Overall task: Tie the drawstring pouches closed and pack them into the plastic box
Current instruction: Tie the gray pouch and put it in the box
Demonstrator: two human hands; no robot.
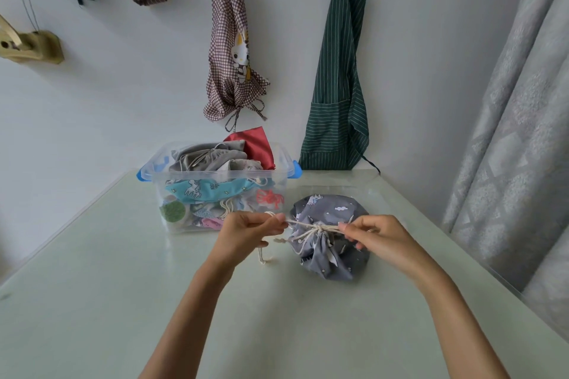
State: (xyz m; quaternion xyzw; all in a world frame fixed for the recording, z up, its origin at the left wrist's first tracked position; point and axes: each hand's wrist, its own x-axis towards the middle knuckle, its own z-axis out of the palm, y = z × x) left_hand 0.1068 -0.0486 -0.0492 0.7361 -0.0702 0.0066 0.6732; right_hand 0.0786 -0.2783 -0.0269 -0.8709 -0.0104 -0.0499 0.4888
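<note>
Plastic box (pixel 278 191) at tabletop (pixel 92 286) rear, already heaped with pouches, within reach for packing. Left hand (pixel 249 232) just before it, fingers pinching one cord end. Grey pouch (pixel 329 237) lies on the tabletop between the hands, neck gathered, drawstring (pixel 311 228) taut across. Right hand (pixel 374 235) pinches the other end. Forearms angled inward, wrists level; opposed pull, likely cinching the knot.

On the bench (pixel 92 286) we see the plastic box (pixel 215 191), full of pouches, at eleven o'clock from the pouch (pixel 331 243) lying just beside it, two aprons hanging behind at twelve.
</note>
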